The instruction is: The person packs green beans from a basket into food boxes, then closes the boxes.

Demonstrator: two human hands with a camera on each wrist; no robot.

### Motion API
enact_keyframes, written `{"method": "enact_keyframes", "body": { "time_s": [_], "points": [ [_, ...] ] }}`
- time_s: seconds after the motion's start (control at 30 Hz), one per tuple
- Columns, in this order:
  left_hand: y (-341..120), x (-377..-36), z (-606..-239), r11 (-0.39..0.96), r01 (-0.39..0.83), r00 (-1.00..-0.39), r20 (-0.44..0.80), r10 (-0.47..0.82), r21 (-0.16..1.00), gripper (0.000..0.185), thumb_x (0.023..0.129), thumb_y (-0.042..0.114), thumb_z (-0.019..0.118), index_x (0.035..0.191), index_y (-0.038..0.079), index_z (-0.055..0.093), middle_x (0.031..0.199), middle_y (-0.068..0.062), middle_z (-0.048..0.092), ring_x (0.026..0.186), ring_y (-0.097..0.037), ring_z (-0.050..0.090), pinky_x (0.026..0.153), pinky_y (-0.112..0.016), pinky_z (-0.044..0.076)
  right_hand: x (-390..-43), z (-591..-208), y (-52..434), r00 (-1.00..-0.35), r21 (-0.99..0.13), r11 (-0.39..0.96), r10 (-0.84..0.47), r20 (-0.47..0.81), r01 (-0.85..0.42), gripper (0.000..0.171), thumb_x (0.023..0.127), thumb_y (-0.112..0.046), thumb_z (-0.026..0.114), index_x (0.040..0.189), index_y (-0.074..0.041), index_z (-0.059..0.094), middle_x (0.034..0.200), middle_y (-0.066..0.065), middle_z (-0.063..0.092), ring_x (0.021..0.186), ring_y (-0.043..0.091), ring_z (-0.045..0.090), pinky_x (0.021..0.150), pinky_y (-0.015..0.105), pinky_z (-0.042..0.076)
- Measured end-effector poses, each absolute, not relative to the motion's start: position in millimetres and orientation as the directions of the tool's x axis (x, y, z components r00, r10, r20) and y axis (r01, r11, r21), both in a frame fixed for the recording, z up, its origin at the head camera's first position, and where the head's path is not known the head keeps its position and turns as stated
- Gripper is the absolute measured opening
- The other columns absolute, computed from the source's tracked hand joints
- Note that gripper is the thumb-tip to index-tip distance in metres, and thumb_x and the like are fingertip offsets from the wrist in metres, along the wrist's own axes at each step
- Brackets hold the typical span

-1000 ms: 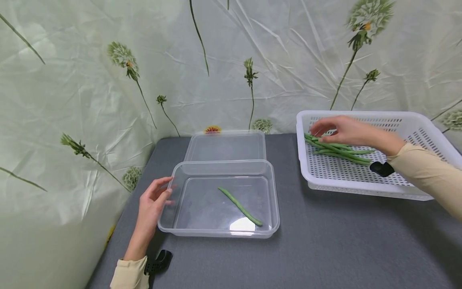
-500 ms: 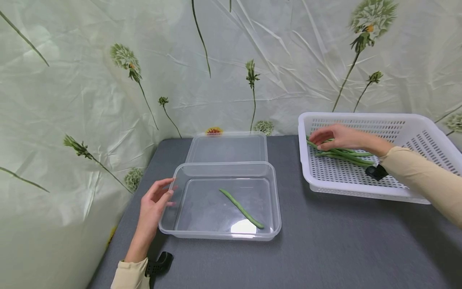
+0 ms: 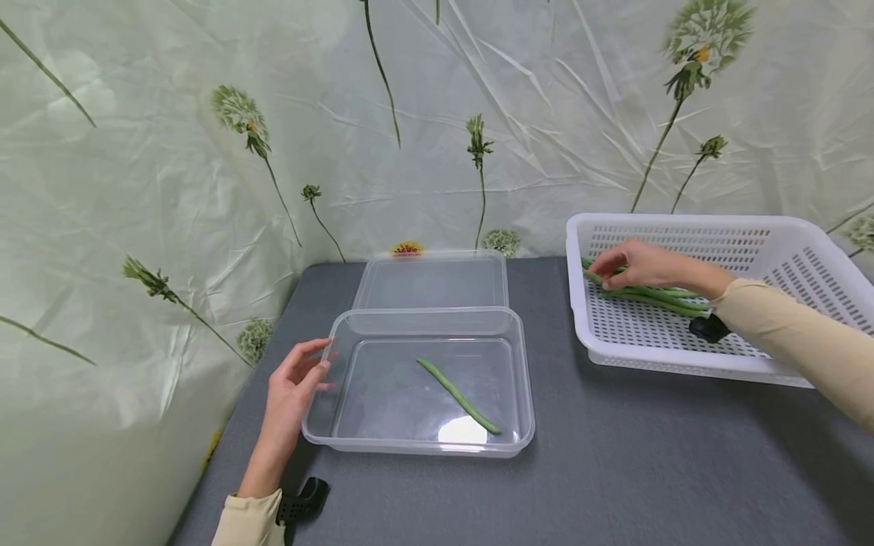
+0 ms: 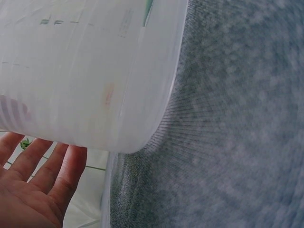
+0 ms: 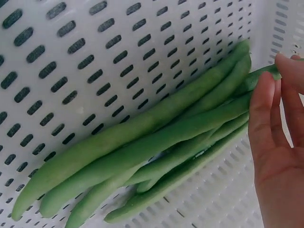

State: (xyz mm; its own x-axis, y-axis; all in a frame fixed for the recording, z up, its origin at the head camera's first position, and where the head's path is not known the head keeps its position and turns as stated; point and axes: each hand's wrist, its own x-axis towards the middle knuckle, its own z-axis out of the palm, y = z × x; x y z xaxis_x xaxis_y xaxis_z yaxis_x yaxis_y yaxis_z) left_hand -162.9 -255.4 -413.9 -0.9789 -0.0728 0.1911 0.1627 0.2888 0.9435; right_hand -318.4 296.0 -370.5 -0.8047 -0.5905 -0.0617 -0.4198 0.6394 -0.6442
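My left hand (image 3: 287, 390) touches the left wall of a clear plastic container (image 3: 416, 446), fingers fairly straight. The left wrist view has these fingers (image 4: 71, 173) against the outside of the container (image 4: 85, 85). One green bean (image 3: 459, 396) lies slantwise on the container's floor. Over to the right, my right hand (image 3: 645, 267) reaches into a white perforated basket (image 3: 683, 221). Thumb and fingertips there pinch the end of a green bean (image 5: 261, 74), as the right wrist view shows. Several other green beans (image 5: 156, 145) lie bunched beside it on the basket floor.
A clear flat lid (image 3: 437, 279) lies behind the container. Grey cloth (image 3: 580, 455) covers the table. A wrinkled sheet printed with dandelions (image 3: 410, 189) hangs at the back and left. A dark gap separates container and basket.
My right hand has lowered toward the green beans in the basket, its fingers closing on one. My left hand keeps its place at the container; the whole view has shifted slightly.
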Motion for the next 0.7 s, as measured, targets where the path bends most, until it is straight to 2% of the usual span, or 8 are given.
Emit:
{"method": "enact_keyframes", "body": {
  "time_s": [0.1, 0.2, 0.37, 0.57, 0.7],
  "points": [
    [-254.5, -162.8, -414.4, 0.286, 0.162, -0.979, 0.189, -0.07, 0.944, 0.03, 0.1, 0.007, 0.056, 0.13, 0.001, 0.057, 0.132, -0.016, 0.058, 0.109, -0.016, 0.063, 0.07, -0.029, 0.055, -316.2, -367.6, 300.9, -0.81, -0.659, 0.634, -0.582, -0.062, -0.405, 0.027, 0.088, 0.002, 0.07, 0.115, 0.006, 0.068, 0.109, 0.017, 0.069, 0.101, 0.028, 0.065, 0.075, 0.027, 0.054],
    [-254.2, -162.7, -414.4, 0.29, 0.166, -0.978, 0.194, -0.071, 0.942, 0.03, 0.1, 0.007, 0.056, 0.13, 0.001, 0.058, 0.132, -0.016, 0.058, 0.109, -0.016, 0.063, 0.07, -0.028, 0.055, -313.8, -362.7, 306.2, -0.83, -0.668, 0.637, -0.555, -0.052, -0.384, 0.03, 0.09, 0.0, 0.069, 0.119, 0.007, 0.066, 0.112, 0.018, 0.069, 0.104, 0.023, 0.064, 0.078, 0.025, 0.053],
    [-254.3, -162.3, -414.7, 0.289, 0.167, -0.978, 0.195, -0.072, 0.943, 0.03, 0.1, 0.006, 0.056, 0.13, 0.002, 0.058, 0.133, -0.015, 0.058, 0.109, -0.016, 0.063, 0.069, -0.029, 0.055, -307.8, -352.6, 311.7, -0.862, -0.701, 0.626, -0.507, -0.032, -0.342, 0.035, 0.09, -0.001, 0.069, 0.123, 0.01, 0.063, 0.116, 0.023, 0.067, 0.098, 0.01, 0.065, 0.071, 0.031, 0.055],
    [-254.9, -163.0, -415.3, 0.289, 0.164, -0.978, 0.194, -0.079, 0.943, 0.03, 0.1, 0.006, 0.057, 0.13, 0.002, 0.058, 0.132, -0.015, 0.058, 0.108, -0.015, 0.064, 0.068, -0.029, 0.055, -299.8, -343.4, 313.9, -0.875, -0.713, 0.614, -0.485, -0.002, -0.338, 0.033, 0.09, 0.001, 0.069, 0.122, 0.01, 0.063, 0.116, 0.024, 0.066, 0.094, 0.006, 0.064, 0.067, 0.035, 0.056],
    [-255.2, -162.7, -415.1, 0.302, 0.157, -0.979, 0.189, -0.081, 0.94, 0.03, 0.1, 0.007, 0.056, 0.13, 0.003, 0.058, 0.133, -0.014, 0.058, 0.108, -0.015, 0.063, 0.069, -0.029, 0.055, -297.2, -339.9, 315.5, -0.891, -0.704, 0.624, -0.452, 0.03, -0.34, 0.031, 0.09, 0.0, 0.069, 0.12, 0.008, 0.065, 0.113, 0.02, 0.069, 0.094, 0.002, 0.064, 0.071, 0.027, 0.055]
  ]
}}
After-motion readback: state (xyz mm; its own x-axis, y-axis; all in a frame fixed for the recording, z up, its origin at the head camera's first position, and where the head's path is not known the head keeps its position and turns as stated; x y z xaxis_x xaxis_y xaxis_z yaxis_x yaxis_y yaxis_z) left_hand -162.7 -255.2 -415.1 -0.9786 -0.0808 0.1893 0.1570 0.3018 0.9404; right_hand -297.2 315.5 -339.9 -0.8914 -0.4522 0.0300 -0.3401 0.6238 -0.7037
